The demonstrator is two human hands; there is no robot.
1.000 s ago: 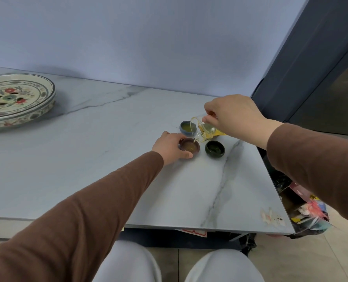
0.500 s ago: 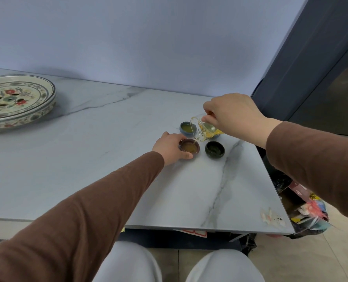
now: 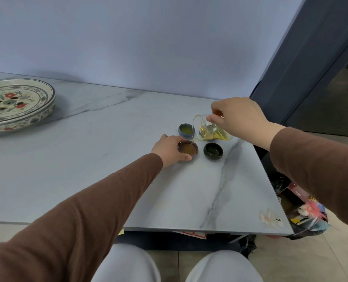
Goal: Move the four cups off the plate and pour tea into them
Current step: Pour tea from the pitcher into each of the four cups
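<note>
Brown cup (image 3: 188, 147) at table (image 3: 87, 159) centre, gripped at its 9 o'clock side by left hand (image 3: 169, 148) to stop it sliding. Glass pitcher (image 3: 207, 129) pinched shut in right hand (image 3: 238, 119), tipped so a thin stream of tea drops in. Looks nearly full. Blue cup (image 3: 186, 130) at 12 o'clock, already holding tea. Dark green cup (image 3: 213, 151) at 3 o'clock; hard to tell if filled. Flowered plate (image 3: 16, 104) far off at 9 o'clock, no cups on it. Fourth cup hidden, maybe behind pitcher. Pitcher handle covered by fingers (image 3: 214, 119).
</note>
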